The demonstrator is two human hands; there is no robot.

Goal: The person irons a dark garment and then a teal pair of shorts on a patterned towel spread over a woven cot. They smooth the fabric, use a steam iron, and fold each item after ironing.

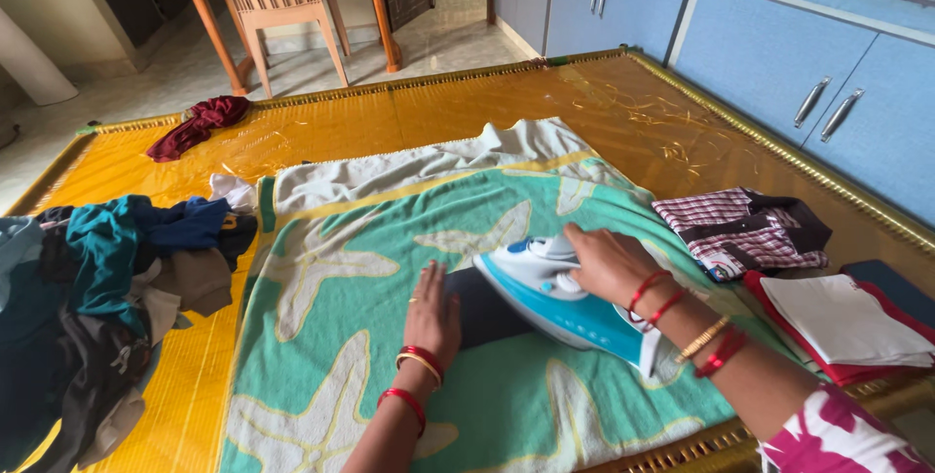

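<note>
Our right hand (606,261) is closed around the handle of the blue and white iron (555,298), which sits on a dark piece of cloth (487,309) near the middle of the towel. Our left hand (431,315) lies flat and open, palm down, on the dark piece of cloth just left of the iron, grasping nothing.

Largest of all, we see the yellow mat (390,122) that covers the bed, edged with a golden border. On it we have spread the green towel (351,337) with pale starfish shapes, a grey cloth showing beyond its far edge. To our left lies a heap of clothes (107,288) in teal, blue, brown and black. To our right sit a folded checked shirt (735,229) and, nearer us, a folded red and white garment (842,327). A crumpled maroon cloth (200,125) rests near the far left corner of the mat. Smallest, red and gold bangles (419,361) circle both our wrists.
</note>
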